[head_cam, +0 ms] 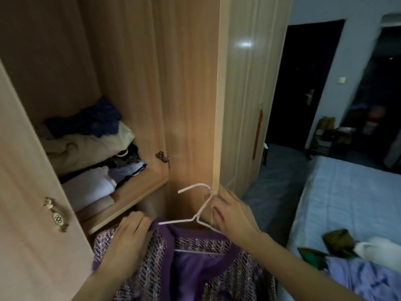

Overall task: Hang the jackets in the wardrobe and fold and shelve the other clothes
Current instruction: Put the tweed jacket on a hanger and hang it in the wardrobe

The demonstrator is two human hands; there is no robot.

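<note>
A purple tweed jacket (pixel 195 268) with purple trim hangs on a white wire hanger (pixel 195 216) in front of the open wardrobe (pixel 184 83). My left hand (pixel 128 237) grips the jacket's left shoulder at the collar edge. My right hand (pixel 230 213) holds the hanger by its neck and right arm, just below the hook. The hook points up and left, close to the wardrobe's wooden partition. No hanging rail is in view.
A wardrobe shelf (pixel 138 192) holds folded and bunched clothes (pixel 91 148). The left door (pixel 32 192) with a brass handle stands open. At the right a bed (pixel 347 192) carries a lilac garment (pixel 368 281), a white item and a green one.
</note>
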